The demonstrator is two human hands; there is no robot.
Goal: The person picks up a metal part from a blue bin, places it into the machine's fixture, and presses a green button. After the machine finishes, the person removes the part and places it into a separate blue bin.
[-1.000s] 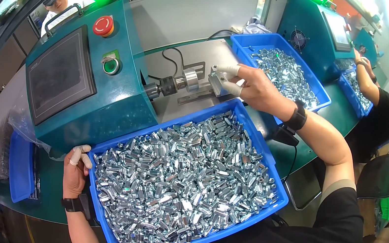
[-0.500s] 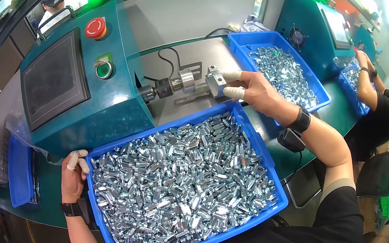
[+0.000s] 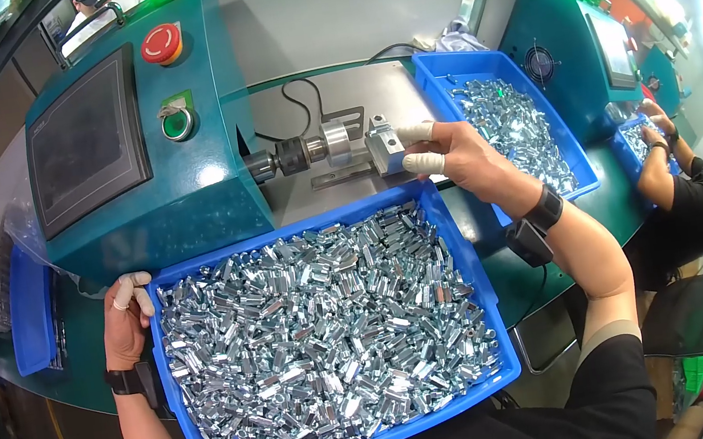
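Note:
My right hand [image 3: 474,162], with pale finger covers on thumb and forefinger, is closed about the right end of a small metal fixture block [image 3: 382,145]. Its thumb lies on the near side and the forefinger on the far side; any small part between them is hidden. Left of the block, a round metal head [image 3: 336,143] sits in the dark chuck [image 3: 299,154] of a green machine [image 3: 185,184]. My left hand [image 3: 126,319], fingers curled and two of them covered, is at the left rim of a blue tray [image 3: 497,311] heaped with shiny hex metal parts [image 3: 324,340].
A second blue tray [image 3: 582,165] with similar parts stands at the right. Beyond it a co-worker [image 3: 686,172] sits at another green machine [image 3: 558,56]. A red stop button [image 3: 162,44] and a screen [image 3: 85,145] are on my machine. A narrow blue bin [image 3: 30,309] stands far left.
My view has shifted slightly, so the machine and tray sit a little further left. Both my hands keep their places. The co-worker's hands have lowered from near the screen to their tray.

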